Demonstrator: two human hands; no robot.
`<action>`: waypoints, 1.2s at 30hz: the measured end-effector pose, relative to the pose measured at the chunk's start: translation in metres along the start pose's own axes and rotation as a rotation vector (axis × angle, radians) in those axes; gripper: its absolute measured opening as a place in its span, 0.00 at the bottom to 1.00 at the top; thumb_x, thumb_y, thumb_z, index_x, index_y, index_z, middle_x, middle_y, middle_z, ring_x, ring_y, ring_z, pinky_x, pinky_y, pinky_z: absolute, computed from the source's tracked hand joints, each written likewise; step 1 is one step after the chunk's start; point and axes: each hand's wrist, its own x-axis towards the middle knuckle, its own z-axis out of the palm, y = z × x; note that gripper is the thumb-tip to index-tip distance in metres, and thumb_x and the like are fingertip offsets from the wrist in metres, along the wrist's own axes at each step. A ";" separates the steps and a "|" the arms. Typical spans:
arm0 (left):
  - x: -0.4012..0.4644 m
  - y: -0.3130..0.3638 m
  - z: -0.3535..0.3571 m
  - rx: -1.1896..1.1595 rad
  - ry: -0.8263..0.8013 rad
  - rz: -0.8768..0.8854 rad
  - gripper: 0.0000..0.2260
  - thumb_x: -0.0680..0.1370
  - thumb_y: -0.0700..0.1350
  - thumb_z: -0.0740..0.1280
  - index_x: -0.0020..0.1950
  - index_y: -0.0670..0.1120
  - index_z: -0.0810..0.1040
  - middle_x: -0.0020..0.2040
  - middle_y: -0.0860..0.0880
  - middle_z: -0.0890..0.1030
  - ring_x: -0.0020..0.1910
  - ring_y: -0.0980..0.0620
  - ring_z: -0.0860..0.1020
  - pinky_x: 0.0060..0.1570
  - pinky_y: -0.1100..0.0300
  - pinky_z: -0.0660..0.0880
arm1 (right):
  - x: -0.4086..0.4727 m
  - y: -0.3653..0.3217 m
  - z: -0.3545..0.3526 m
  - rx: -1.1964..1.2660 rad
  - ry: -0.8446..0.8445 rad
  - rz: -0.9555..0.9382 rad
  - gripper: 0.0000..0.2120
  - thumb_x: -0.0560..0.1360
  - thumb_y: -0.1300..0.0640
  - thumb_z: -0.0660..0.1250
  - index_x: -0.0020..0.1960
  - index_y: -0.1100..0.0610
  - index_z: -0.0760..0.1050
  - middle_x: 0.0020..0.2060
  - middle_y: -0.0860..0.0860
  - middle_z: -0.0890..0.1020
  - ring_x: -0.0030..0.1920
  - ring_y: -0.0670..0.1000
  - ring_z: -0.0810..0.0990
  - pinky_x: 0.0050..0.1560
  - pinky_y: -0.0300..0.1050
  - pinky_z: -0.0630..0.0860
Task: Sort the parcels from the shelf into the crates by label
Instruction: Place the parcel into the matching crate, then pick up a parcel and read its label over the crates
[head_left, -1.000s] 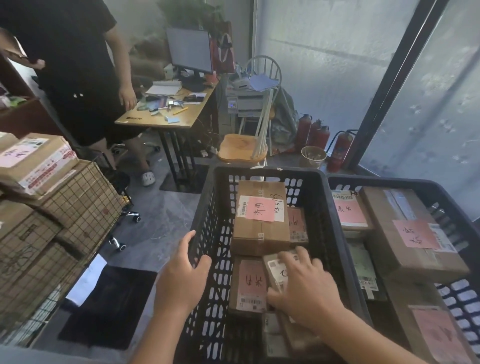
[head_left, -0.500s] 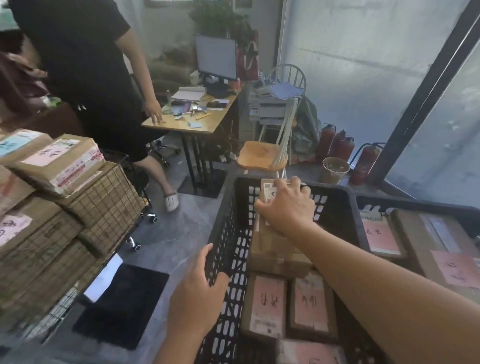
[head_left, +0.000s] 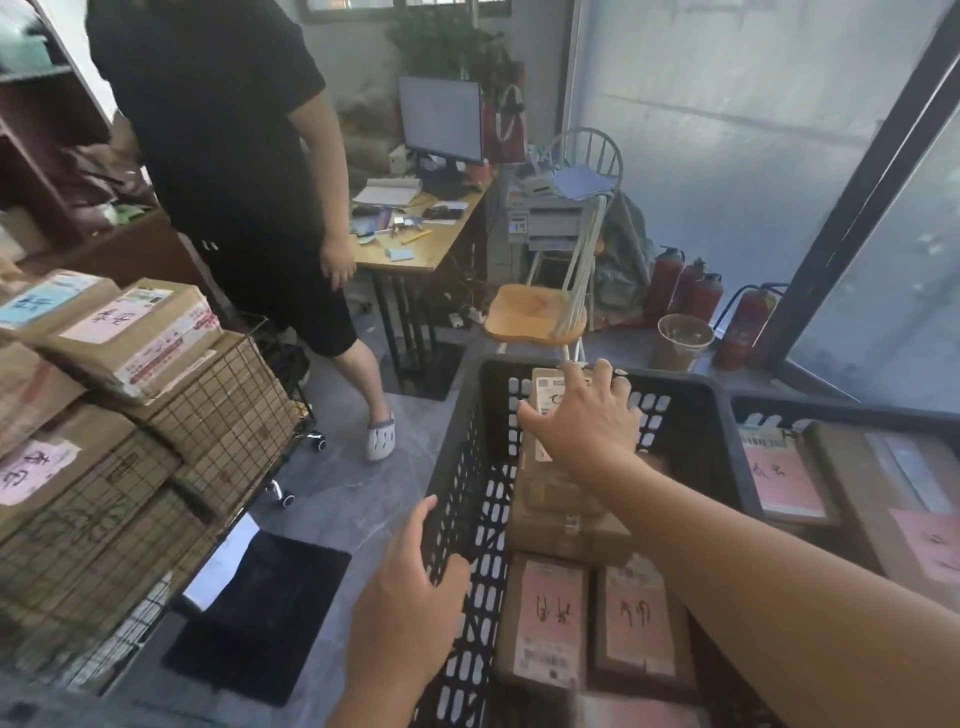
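Grey stone-look flooring carries a wire shelf cart (head_left: 228, 415) at left and two black slotted crates at right, with a cluttered desk (head_left: 415, 244), a wooden chair (head_left: 535, 317), red fire extinguishers (head_left: 691, 291) and a standing person in black (head_left: 234, 171) behind.

Progress, judged from the layout: sorting is partway done. The near crate (head_left: 467, 467) already holds a brown carton (head_left: 566, 525) and, nearer the camera, two flat parcels with pink handwritten labels (head_left: 550, 618) lying side by side. The right-hand crate (head_left: 831, 408) also holds pink-labelled parcels (head_left: 784, 478). Many cartons remain stacked on and in the cart, among them one with a pink label (head_left: 130, 332) and one with a blue label (head_left: 47, 301), so much work appears to be left.

Hands: the right hand (head_left: 587, 421) is extended over the far end of the near crate, forearm crossing above its contents, fingers spread and curled around a small white-labelled parcel (head_left: 550, 400) that stands on edge on the brown carton, beside the crate's far wall. Whether it is being set down or adjusted cannot be told. The left hand (head_left: 410, 587) rests against the near crate's left wall, thumb hooked over the rim, fingers loosely apart along the outside, seemingly steadying it.
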 end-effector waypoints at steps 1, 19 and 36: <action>0.000 0.000 0.000 -0.008 -0.004 0.005 0.28 0.80 0.57 0.63 0.78 0.69 0.57 0.74 0.61 0.72 0.65 0.54 0.78 0.66 0.46 0.78 | -0.003 0.001 -0.007 0.014 0.017 -0.025 0.43 0.72 0.26 0.60 0.81 0.48 0.60 0.80 0.56 0.61 0.78 0.63 0.61 0.72 0.65 0.68; -0.082 0.091 -0.039 -0.034 0.052 0.377 0.39 0.71 0.70 0.62 0.81 0.66 0.56 0.82 0.63 0.57 0.81 0.59 0.55 0.79 0.44 0.62 | -0.166 0.105 -0.129 0.187 -0.071 -0.497 0.41 0.75 0.30 0.67 0.80 0.28 0.46 0.82 0.35 0.54 0.81 0.44 0.57 0.78 0.51 0.60; -0.397 0.103 -0.058 0.080 0.525 0.132 0.38 0.76 0.62 0.71 0.81 0.65 0.55 0.80 0.65 0.58 0.76 0.65 0.58 0.74 0.59 0.60 | -0.328 0.110 -0.195 0.256 -0.267 -1.097 0.42 0.74 0.27 0.64 0.80 0.30 0.44 0.82 0.36 0.53 0.82 0.45 0.55 0.80 0.60 0.63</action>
